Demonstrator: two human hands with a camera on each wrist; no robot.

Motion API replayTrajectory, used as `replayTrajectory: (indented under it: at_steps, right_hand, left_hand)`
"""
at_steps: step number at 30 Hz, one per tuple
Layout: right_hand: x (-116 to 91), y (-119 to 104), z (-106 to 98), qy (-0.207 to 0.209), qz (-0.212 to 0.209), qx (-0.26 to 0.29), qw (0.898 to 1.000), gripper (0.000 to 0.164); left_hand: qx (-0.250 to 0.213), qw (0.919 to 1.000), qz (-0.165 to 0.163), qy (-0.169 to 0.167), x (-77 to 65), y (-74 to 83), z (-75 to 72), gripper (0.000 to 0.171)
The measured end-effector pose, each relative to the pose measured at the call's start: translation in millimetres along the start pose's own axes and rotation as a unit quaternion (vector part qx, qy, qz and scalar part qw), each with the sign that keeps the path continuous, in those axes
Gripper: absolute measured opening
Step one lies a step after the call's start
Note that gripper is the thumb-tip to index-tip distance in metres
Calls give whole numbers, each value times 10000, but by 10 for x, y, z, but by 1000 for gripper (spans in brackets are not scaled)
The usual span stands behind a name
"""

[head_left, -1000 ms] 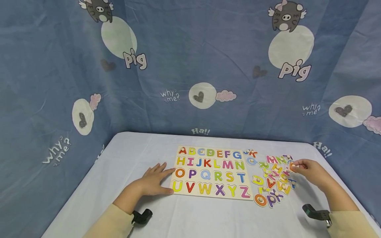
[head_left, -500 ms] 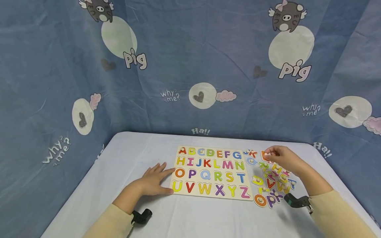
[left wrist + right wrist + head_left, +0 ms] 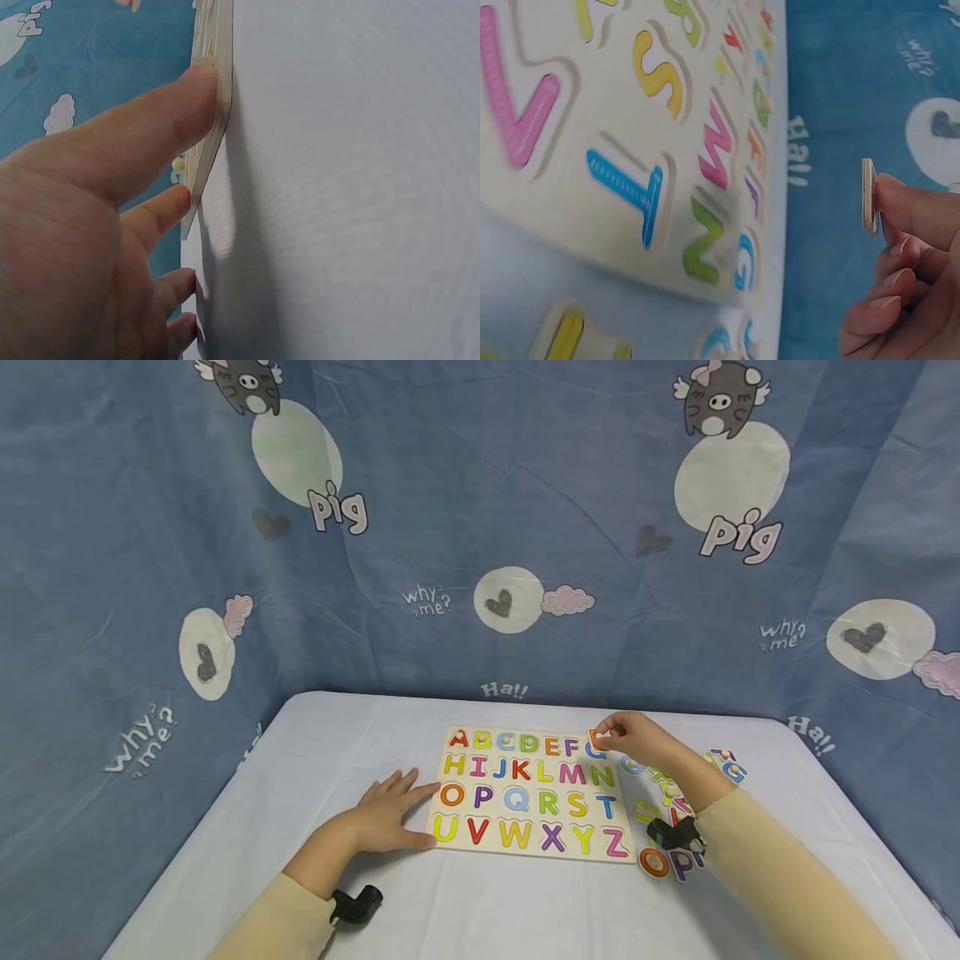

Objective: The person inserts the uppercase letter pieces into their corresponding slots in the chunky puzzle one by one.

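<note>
A pale wooden alphabet puzzle board (image 3: pixel 495 816) lies on the white table, with knobbed pieces in its A, B, C and D slots. My left hand (image 3: pixel 384 818) rests at its left side, fingers spread; the thumb (image 3: pixel 161 116) touches the board's edge in the left wrist view. Above the board's upper right corner, my right hand (image 3: pixel 637 737) pinches an orange letter piece (image 3: pixel 592 740) by its knob. That piece (image 3: pixel 868 196) appears edge-on in the right wrist view, raised off the board, so its letter is hidden there.
Loose knobbed letter pieces lie right of the board, partly hidden by the right forearm. Among them are an orange O (image 3: pixel 654 862), a purple P (image 3: pixel 681 864) and a blue G (image 3: pixel 733 772). A blue printed curtain (image 3: pixel 390 643) hangs behind the table.
My right hand has carried the orange letter piece leftward from the far right of the loose pile to over the board's upper right corner. The left hand has stayed put.
</note>
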State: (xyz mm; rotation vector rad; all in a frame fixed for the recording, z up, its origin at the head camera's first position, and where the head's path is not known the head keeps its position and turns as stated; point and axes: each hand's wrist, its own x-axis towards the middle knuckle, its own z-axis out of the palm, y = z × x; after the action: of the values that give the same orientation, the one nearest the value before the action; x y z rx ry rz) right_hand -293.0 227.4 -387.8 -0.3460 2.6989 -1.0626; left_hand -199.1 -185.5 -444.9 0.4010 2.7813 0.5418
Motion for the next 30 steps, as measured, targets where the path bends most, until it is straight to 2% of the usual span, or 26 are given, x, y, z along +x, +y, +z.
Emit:
replayTrajectory:
  at_steps: [7,17,30]
  right_hand:
    - [301,-78,274,-114,239,285,9992,17]
    - [607,-89,590,-41,759,234,9968,15]
    - [676,-47,739,133,587,112,9981,11]
  left_hand:
    - [-5,10000,-1,1,9,-12,-15,90]
    - [-74,10000,3,-6,-5,7,-23,89]
    - [-21,10000,-10,-16,20,-4,9,91]
